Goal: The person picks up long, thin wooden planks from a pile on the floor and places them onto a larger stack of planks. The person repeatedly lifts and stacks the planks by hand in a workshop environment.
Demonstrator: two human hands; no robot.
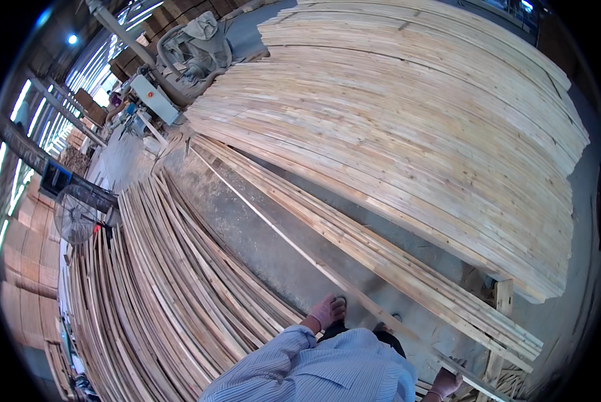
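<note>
A long, thin wooden strip [307, 258] slants across the floor in front of me, from the far left to the lower right. My right hand [446, 383], in a pinkish glove, is closed around its near end. My left hand [327, 311], gloved too, hangs just left of the strip, above my foot. Its fingers look loosely extended and do not visibly touch the wood; nothing shows in them. Right of this strip lies a narrow row of similar strips [381, 258], supported near its close end by an upright wooden post [504, 296].
A broad, high stack of pale boards [407, 127] fills the right side. Many loose, bowed strips [173, 268] lie at left. Beyond them stand a caged fan [76, 213] and a light-coloured control cabinet [154, 99]. Sawdust covers the concrete floor [247, 241] between.
</note>
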